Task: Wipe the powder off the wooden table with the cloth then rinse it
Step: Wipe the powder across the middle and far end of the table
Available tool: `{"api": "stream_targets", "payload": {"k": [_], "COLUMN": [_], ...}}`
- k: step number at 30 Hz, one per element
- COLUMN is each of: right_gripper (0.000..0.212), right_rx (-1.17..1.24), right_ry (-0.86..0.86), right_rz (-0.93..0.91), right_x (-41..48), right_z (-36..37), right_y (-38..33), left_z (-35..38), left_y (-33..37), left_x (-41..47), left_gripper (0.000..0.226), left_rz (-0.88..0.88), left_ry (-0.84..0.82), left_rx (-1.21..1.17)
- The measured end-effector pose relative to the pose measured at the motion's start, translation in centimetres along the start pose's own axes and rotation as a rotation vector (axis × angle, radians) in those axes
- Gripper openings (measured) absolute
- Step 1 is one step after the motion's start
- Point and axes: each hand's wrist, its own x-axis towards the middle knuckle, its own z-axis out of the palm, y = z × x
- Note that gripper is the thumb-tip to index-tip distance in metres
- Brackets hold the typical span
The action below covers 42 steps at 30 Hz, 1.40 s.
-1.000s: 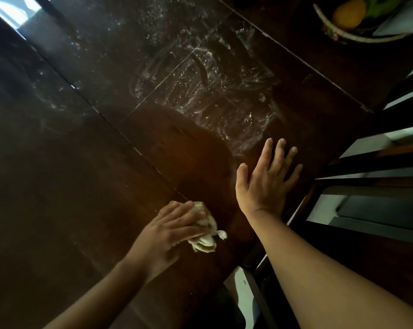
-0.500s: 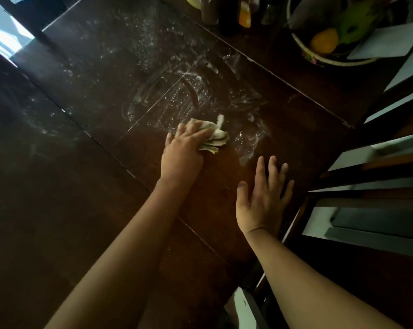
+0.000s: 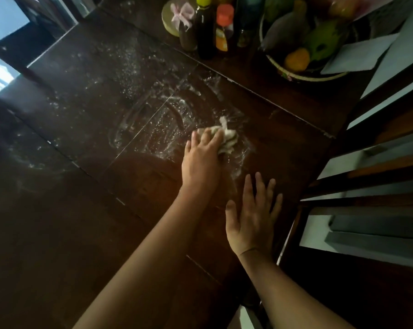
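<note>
Dark wood runs across nearly the whole view: the wooden table (image 3: 82, 222) is dim, and its near-left part is too shadowed to show whether any powder lies there. White powder (image 3: 153, 124) shows as curved smears and specks around the middle of the top, thinning toward the far-left corner. The cloth (image 3: 228, 138) is a pale, bunched wad at the right edge of the smears, pressed to the wood; its near half is hidden under the left hand (image 3: 202, 162), so its full outline cannot be made out. What shows is longer than wide, running away from the person, with a small twisted tail at the far end. The left hand's fingers curl over the wad and pin it down. The right hand (image 3: 253, 214) lies flat on the table just beside the left wrist, fingers spread wide and holding nothing. At the far edge, bottles (image 3: 206, 32) and a fruit bowl (image 3: 314, 78) are cut off by the frame, labels unreadable. Chair backs (image 3: 367, 181) stand to the right.
</note>
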Motion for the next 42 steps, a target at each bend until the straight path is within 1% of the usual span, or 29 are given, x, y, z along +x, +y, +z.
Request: {"api": "stream_targets", "payload": {"k": [2, 5, 8, 10, 13, 15, 17, 19, 21, 22, 24, 27, 30, 33, 36, 38, 39, 40, 42], "right_gripper": [0.070, 0.069, 0.068, 0.069, 0.070, 0.071, 0.071, 0.073, 0.073, 0.072, 0.071, 0.072, 0.081, 0.084, 0.085, 0.085, 0.085, 0.085, 0.085], "right_rx": [-0.003, 0.014, -0.004, -0.008, 0.018, 0.044, 0.039, 0.015, 0.001, -0.002, -0.002, 0.017, 0.103, 0.181, 0.166, 0.145, 0.137, 0.131, 0.117], "right_ry": [0.009, 0.023, 0.016, 0.010, 0.015, 0.010, 0.000, -0.005, -0.002, 0.000, 0.009, 0.037, 0.051, 0.078, 0.056, 0.039, 0.034, 0.030, 0.026], "right_rz": [0.001, 0.006, 0.005, 0.004, 0.005, 0.012, 0.021, 0.028, 0.035, 0.039, 0.045, 0.050, 0.055, 0.031, 0.019, 0.022, 0.021, 0.020, 0.020], "right_x": [0.1, 0.3, 0.2, 0.2, 0.2, 0.2, 0.2, 0.3, 0.2, 0.2, 0.3, 0.2, 0.1, 0.2, 0.1, 0.0, 0.0, 0.1, 0.1], "right_z": [0.0, 0.1, 0.2, 0.1, 0.0, -0.2, -0.2, -0.2, -0.1, -0.1, 0.0, 0.0, -0.2, 0.0, 0.0, -0.2, -0.2, -0.2, -0.1], "right_y": [0.0, 0.1, 0.1, 0.0, 0.0, 0.0, 0.0, -0.1, -0.1, -0.2, -0.2, -0.3, -0.1, 0.2, 0.2, 0.1, 0.1, 0.1, 0.1], "left_z": [1.3, 2.6, 1.8, 0.3, -2.1, -3.7, -4.4, -3.8, -1.8, -0.6, 1.3, 1.6, -0.5, -2.4, -4.7, -6.5, -7.2, -7.5, -7.2], "left_y": [1.2, 2.8, 2.8, 1.1, -3.2, -5.8, -6.5, -5.0, -1.8, 0.0, 2.8, 3.1, 0.0, -4.0, -8.3, -10.8, -11.6, -11.9, -10.9], "left_x": [4.2, 7.1, 4.7, 2.0, -1.0, -1.0, 0.4, 2.2, 3.9, 4.5, 5.0, 4.1, 0.6, -4.4, -7.1, -6.7, -6.2, -5.7, -5.2], "left_gripper": [0.057, 0.055, 0.054, 0.060, 0.071, 0.072, 0.063, 0.052, 0.061, 0.066, 0.064, 0.062, 0.062, 0.068, 0.069, 0.072, 0.074, 0.074, 0.072], "left_rz": [0.037, 0.205, 0.422, 0.510, 0.608, 0.570, 0.436, 0.281, 0.156, 0.124, 0.156, 0.358, 0.518, 0.594, 0.643, 0.553, 0.471, 0.372, 0.139], "left_ry": [-0.006, -0.048, -0.131, -0.187, -0.224, -0.213, -0.161, -0.053, -0.003, -0.006, -0.032, -0.140, -0.204, -0.291, -0.400, -0.416, -0.382, -0.315, -0.113], "left_rx": [0.026, 0.058, -0.002, -0.029, -0.076, -0.074, -0.067, -0.036, 0.016, 0.008, -0.037, -0.090, -0.117, -0.112, -0.077, -0.051, -0.040, -0.037, -0.057]}}
